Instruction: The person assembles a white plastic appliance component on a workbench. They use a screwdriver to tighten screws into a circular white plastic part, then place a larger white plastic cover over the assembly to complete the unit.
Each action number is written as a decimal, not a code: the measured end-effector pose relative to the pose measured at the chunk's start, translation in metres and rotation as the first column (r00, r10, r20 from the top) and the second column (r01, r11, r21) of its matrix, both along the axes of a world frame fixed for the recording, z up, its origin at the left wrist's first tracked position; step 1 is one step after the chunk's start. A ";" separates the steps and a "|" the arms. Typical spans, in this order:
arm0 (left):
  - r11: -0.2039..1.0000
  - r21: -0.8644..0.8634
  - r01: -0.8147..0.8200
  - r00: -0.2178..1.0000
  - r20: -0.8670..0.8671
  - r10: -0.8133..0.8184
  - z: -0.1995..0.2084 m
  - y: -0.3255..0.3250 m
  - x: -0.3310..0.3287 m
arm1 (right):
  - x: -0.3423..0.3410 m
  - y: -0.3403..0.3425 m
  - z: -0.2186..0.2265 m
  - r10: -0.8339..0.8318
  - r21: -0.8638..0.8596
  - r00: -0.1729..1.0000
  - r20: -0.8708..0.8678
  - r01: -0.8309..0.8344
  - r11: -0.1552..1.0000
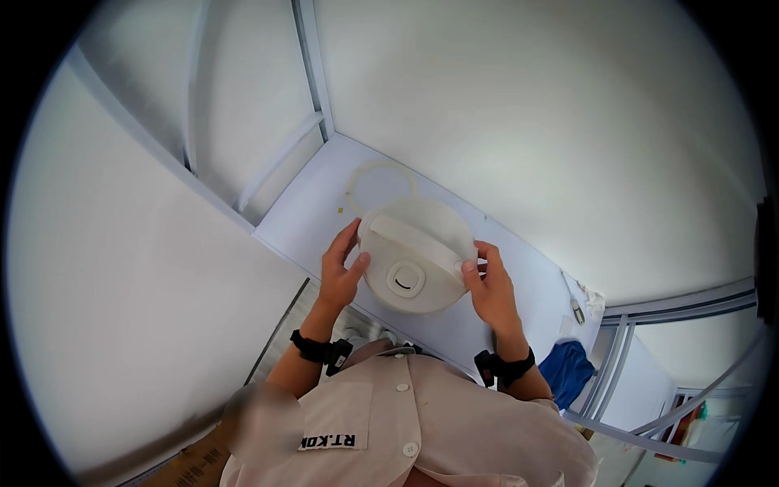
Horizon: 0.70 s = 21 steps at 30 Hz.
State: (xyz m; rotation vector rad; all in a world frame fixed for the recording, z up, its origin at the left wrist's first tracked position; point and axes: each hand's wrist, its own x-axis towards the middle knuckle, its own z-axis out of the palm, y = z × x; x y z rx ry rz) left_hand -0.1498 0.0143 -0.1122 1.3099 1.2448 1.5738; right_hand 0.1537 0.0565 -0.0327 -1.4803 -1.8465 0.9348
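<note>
Between my hands is a round cream-coloured lid-like piece (381,258), with a raised bar across it and a rounded-square knob or vent marked by a dark curve. My left hand (341,268) grips its left edge, thumb on top and fingers at the rim. On the opposite edge my right hand (489,284) closes the same way, its thumb near the end of the bar. The piece is held over the white table (507,264); its underside is hidden. Just beyond it lies a thin, pale yellowish ring (350,183) flat on the tabletop.
A tiny yellow bit (340,210) lies by the ring. At the table's right end are a small grey tool-like item (578,312), a crumpled white scrap (596,302) and blue cloth (568,373). White walls and metal framing border the table. A cardboard box (195,464) stands at lower left.
</note>
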 end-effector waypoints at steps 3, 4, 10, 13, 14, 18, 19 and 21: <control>0.992 -0.003 0.126 0.991 -0.046 -0.126 0.013 0.001 0.003 | 0.003 -0.002 -0.007 -0.058 -0.026 0.996 -0.073 0.056 0.998; 0.986 -0.007 0.164 0.984 -0.066 -0.164 0.016 0.002 0.004 | 0.003 -0.004 -0.008 -0.081 -0.039 0.992 -0.100 0.077 0.996; 0.965 0.035 0.261 0.957 -0.142 -0.254 0.008 0.021 -0.008 | -0.002 -0.018 -0.010 -0.193 -0.012 0.970 -0.149 0.193 0.981; 0.963 0.031 0.268 0.955 -0.139 -0.261 0.001 0.026 -0.015 | 0.009 -0.025 -0.032 -0.227 0.010 0.943 -0.241 0.237 0.972; 0.971 0.024 0.239 0.961 -0.148 -0.233 0.002 0.024 -0.017 | 0.009 -0.029 -0.034 -0.260 -0.005 0.930 -0.258 0.268 0.963; 0.989 0.042 0.139 0.984 -0.120 -0.134 0.001 0.018 -0.028 | 0.006 -0.048 -0.037 -0.361 -0.050 0.876 -0.320 0.365 0.930; 0.991 0.056 0.118 0.989 -0.097 -0.112 -0.002 0.018 -0.033 | 0.005 -0.053 -0.037 -0.379 -0.056 0.863 -0.334 0.383 0.922; 0.991 0.084 0.100 0.993 -0.078 -0.094 -0.004 0.015 -0.038 | 0.003 -0.063 -0.041 -0.408 -0.059 0.846 -0.344 0.414 0.908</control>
